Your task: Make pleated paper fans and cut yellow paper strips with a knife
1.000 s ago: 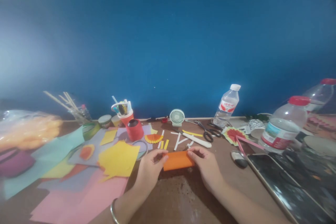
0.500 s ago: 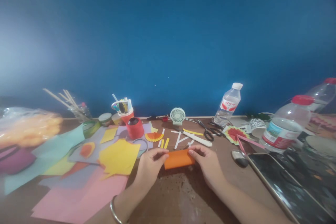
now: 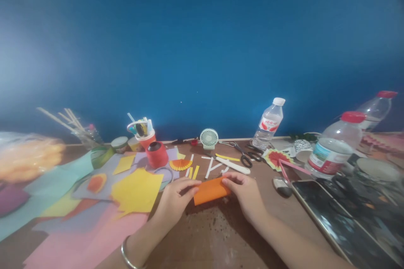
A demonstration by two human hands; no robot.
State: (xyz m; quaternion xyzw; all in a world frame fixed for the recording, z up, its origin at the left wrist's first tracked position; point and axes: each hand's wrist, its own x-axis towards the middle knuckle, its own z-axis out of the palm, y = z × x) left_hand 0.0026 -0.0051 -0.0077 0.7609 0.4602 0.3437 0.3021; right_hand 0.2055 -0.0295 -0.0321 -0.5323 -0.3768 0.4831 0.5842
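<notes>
A small piece of orange paper (image 3: 211, 191) is held up between both hands, just above the brown table. My left hand (image 3: 177, 198) pinches its left end between thumb and fingers. At the other end, my right hand (image 3: 244, 193) grips the upper right corner the same way. The paper looks curved or folded over; its underside is hidden. Just beyond the hands lie white paper strips (image 3: 209, 167), yellow strips (image 3: 195, 172), a white-handled tool (image 3: 232, 164) and an orange pleated paper fan (image 3: 181, 164).
Coloured sheets, with a yellow one (image 3: 137, 191) on top, cover the left side. A red spool-like object (image 3: 157, 154), a small fan (image 3: 208, 138), scissors (image 3: 243, 156) and a water bottle (image 3: 269, 124) stand or lie behind. On the right are a phone (image 3: 328, 214) and larger bottles (image 3: 334, 147).
The whole scene has shifted slightly left as the camera turned. Both hands keep hold of the orange paper, which tilts a little more, its right end higher.
</notes>
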